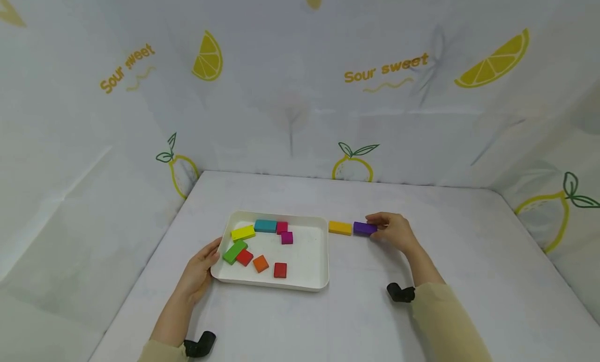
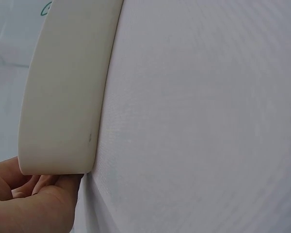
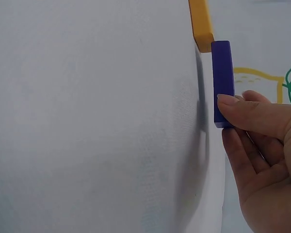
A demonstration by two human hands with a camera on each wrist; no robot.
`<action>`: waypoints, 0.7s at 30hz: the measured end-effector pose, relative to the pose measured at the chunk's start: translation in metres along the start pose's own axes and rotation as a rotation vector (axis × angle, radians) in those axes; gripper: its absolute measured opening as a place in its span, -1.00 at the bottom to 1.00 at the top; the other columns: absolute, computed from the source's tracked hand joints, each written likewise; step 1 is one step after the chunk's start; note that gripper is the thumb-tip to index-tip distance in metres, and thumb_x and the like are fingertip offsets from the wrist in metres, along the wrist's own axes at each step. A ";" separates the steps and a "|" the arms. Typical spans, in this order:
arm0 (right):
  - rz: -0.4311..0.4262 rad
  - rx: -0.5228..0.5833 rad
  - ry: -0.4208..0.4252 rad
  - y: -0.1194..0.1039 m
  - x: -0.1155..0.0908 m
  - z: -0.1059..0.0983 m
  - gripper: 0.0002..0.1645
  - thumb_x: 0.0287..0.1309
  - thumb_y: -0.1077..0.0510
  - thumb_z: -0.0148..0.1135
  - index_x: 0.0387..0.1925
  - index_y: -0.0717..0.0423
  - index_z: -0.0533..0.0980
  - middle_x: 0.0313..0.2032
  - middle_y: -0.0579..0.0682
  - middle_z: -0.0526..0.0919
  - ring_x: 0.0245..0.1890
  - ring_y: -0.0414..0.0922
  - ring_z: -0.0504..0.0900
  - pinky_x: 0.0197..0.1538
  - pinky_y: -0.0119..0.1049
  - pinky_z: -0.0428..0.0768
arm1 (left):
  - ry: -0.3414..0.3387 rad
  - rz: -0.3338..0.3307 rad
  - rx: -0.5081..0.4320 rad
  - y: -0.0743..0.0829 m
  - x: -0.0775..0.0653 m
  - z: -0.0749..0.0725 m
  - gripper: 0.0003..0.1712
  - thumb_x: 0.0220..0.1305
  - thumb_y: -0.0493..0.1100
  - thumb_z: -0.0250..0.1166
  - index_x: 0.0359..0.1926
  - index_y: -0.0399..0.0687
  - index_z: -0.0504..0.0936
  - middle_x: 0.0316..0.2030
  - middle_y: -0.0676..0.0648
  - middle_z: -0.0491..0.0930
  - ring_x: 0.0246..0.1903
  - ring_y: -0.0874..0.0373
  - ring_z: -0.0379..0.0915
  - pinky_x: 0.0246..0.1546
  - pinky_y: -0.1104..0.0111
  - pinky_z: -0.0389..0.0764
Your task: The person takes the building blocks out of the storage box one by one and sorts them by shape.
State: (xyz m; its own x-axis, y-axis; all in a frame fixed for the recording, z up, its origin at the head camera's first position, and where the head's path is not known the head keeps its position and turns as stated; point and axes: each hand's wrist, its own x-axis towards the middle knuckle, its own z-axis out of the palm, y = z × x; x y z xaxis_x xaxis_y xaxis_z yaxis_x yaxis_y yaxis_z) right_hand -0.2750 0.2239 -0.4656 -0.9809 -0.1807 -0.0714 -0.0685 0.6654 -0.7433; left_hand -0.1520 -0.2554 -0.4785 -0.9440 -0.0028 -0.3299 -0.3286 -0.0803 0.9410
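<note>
My right hand (image 1: pixel 394 232) pinches a purple block (image 1: pixel 364 228) by its right end, thumb on one face and fingers behind. In the right wrist view the purple block (image 3: pixel 223 80) casts a shadow on the table beside it. A yellow-orange block (image 1: pixel 339 227) lies between it and the tray, in line with it and close to its left end. On the left, my left hand (image 1: pixel 199 271) grips the left end of a white tray (image 1: pixel 300 285). The left wrist view has the fingers curled against the tray's end (image 2: pixel 68 97), partly hidden behind it.
Inside the tray lie several coloured blocks, among them a teal block (image 1: pixel 265 226), a yellow block (image 1: pixel 242 233), a green block (image 1: pixel 235 251) and an orange cube (image 1: pixel 260 264). A white cloth covers the table (image 1: pixel 356 325). Lemon-printed sheets (image 1: pixel 281 117) hang behind and at the sides.
</note>
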 end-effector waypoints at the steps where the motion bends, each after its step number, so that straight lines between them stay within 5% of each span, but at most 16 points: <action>1: 0.001 -0.005 -0.009 0.001 -0.001 0.002 -0.41 0.03 0.37 0.39 0.17 0.11 0.56 0.14 0.17 0.66 0.20 0.15 0.56 0.29 0.03 0.54 | 0.002 -0.004 0.006 -0.001 -0.001 0.000 -0.39 0.58 -0.25 -0.23 0.57 -0.09 -0.06 0.59 -0.12 -0.12 0.58 0.03 -0.25 0.57 0.16 -0.04; 8: -0.006 -0.038 -0.008 0.005 -0.006 0.011 -0.43 -0.01 0.40 0.41 0.11 0.15 0.60 0.06 0.19 0.70 0.11 0.15 0.61 0.22 0.05 0.58 | 0.004 -0.003 0.033 -0.006 -0.005 0.002 -0.39 0.57 -0.25 -0.18 0.56 -0.11 -0.02 0.58 -0.16 -0.09 0.58 -0.01 -0.22 0.14 0.75 0.37; 21: -0.020 -0.044 0.002 -0.008 0.000 0.010 -0.41 -0.01 0.42 0.40 0.13 0.16 0.58 0.09 0.20 0.68 0.12 0.16 0.60 0.23 0.05 0.57 | 0.007 0.022 0.011 0.000 -0.002 0.000 -0.40 0.58 -0.24 -0.21 0.56 -0.10 -0.03 0.59 -0.15 -0.09 0.58 0.00 -0.22 -0.04 0.85 0.38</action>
State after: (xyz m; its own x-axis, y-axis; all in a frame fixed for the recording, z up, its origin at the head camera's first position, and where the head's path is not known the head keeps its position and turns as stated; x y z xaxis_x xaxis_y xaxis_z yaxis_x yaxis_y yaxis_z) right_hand -0.2723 0.2112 -0.4660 -0.9796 -0.1931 -0.0550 -0.0963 0.6926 -0.7148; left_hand -0.1498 -0.2550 -0.4775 -0.9508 -0.0109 -0.3097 -0.3083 -0.0688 0.9488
